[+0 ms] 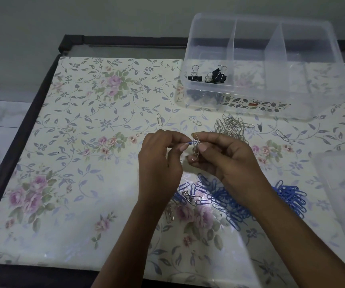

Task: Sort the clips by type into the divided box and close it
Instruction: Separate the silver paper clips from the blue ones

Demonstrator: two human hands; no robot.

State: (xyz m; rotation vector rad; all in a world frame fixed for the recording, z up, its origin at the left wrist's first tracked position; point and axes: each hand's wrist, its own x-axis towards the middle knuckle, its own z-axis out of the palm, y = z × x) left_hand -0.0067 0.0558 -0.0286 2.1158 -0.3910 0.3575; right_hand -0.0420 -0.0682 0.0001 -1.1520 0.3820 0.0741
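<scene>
Above the table [80, 215], tangled clips [195, 144] between the hands, left hand [159, 163] and right hand [228, 161] pinching them

Dim, bluish light is lying over everything, and colours are looking grey and washed out. Soft white glare is pooling on the glossy table cover [80, 215] near its middle and streaking along its front edge. Shadows are falling faint and soft-edged. The wide lens is bowing the table's dark border [19, 138] at the left, and the clear lid [342, 183] at the right edge is blurring.
</scene>
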